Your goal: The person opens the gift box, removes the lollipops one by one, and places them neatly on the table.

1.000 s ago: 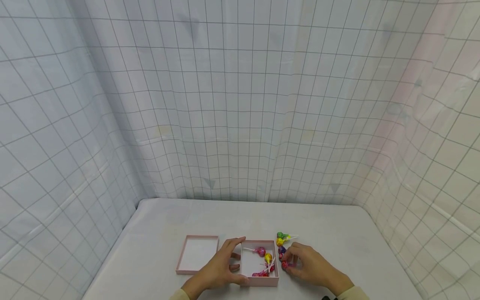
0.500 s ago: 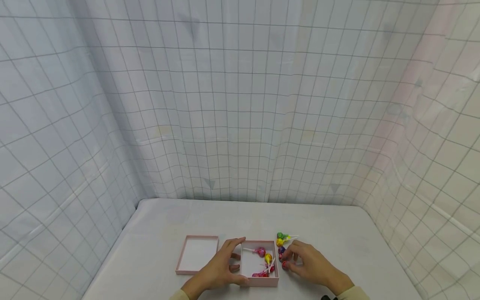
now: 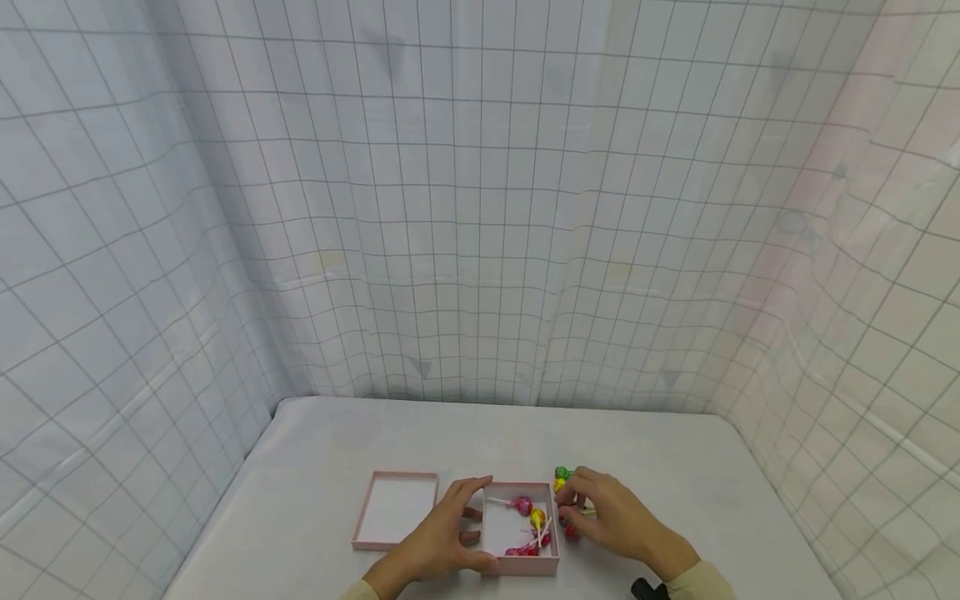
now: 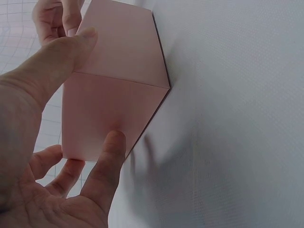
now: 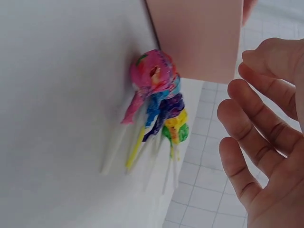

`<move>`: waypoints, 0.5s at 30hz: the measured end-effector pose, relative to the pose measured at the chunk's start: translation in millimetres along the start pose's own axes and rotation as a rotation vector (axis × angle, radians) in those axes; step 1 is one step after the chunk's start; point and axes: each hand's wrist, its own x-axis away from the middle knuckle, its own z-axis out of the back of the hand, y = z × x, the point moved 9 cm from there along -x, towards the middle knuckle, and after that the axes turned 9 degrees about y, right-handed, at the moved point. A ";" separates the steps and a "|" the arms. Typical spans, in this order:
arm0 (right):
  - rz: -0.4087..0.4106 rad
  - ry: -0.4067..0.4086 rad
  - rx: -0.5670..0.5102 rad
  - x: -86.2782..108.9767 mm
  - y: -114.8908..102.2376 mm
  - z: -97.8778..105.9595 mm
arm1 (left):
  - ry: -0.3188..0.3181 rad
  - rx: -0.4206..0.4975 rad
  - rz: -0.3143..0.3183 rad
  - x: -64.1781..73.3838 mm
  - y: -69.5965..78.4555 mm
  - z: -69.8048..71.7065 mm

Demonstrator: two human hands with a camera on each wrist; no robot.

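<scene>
A pink box (image 3: 527, 567) stands with its top uncovered in the head view, holding several lollipops, among them a pink one (image 3: 522, 505) and a yellow one (image 3: 537, 518). My left hand (image 3: 442, 533) grips its left side, thumb at the front corner and fingers along the side and back. Several wrapped lollipops lie in a row beside the box's right wall: a pink one (image 5: 154, 71) nearest, then blue, purple (image 5: 172, 105), yellow and green (image 5: 183, 133). Over this row hovers my right hand (image 3: 618, 521), its fingers loosely bent and nothing seen between them.
Left of the box lies its shallow pink-edged lid (image 3: 396, 508), white inside face up. A white cloth covers the table (image 3: 330, 450). Checked white curtains (image 3: 480, 250) enclose the back and both sides.
My right hand has come away from the nearest pink-red lollipop and shifted up and toward the far end of the row. My left hand stays on the box.
</scene>
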 end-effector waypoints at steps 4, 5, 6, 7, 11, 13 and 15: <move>0.019 -0.005 0.048 -7.4 -7.8 0.8 | 0.000 -0.002 -0.007 -0.4 -0.3 0.0; 0.029 -0.007 0.062 -9.2 -9.9 0.7 | 0.000 -0.001 -0.008 -0.4 -0.3 0.0; 0.042 -0.008 0.075 -10.9 -12.2 0.9 | -0.001 -0.001 -0.008 -0.4 -0.4 0.1; 0.057 -0.007 0.081 -12.8 -14.6 1.1 | -0.001 0.001 -0.008 -0.4 -0.4 0.1; 0.101 -0.016 0.094 -19.8 -23.0 0.2 | -0.001 0.004 -0.006 -0.3 -0.9 0.0; 0.105 -0.036 0.086 -24.1 -26.7 -1.2 | -0.002 0.007 -0.006 -0.3 -1.0 -0.3; 0.101 -0.065 0.078 -28.7 -30.3 -3.2 | -0.002 0.007 -0.006 -0.3 -1.2 -0.7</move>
